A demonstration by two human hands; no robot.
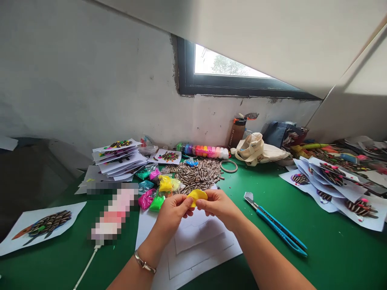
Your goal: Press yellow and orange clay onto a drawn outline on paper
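A flattened piece of yellow clay (198,196) is pinched between my two hands, above white paper sheets (201,237) with faint pencil lines. Its left edge is in my left hand (175,209), thumb on top; a silver bracelet is on that wrist. My right hand (218,204) grips the right edge between thumb and fingers. Just behind the hands lie small bags of coloured clay (169,183) and a pile of striped seeds (198,173).
A blue cutter (281,229) lies on the green table (260,262) at right. Stacked seed pictures stand left (121,161) and right (341,189). A tape roll (229,166), a bottle (237,133) and a cloth bag (256,150) are behind. A blurred object with a cable (113,213) lies left.
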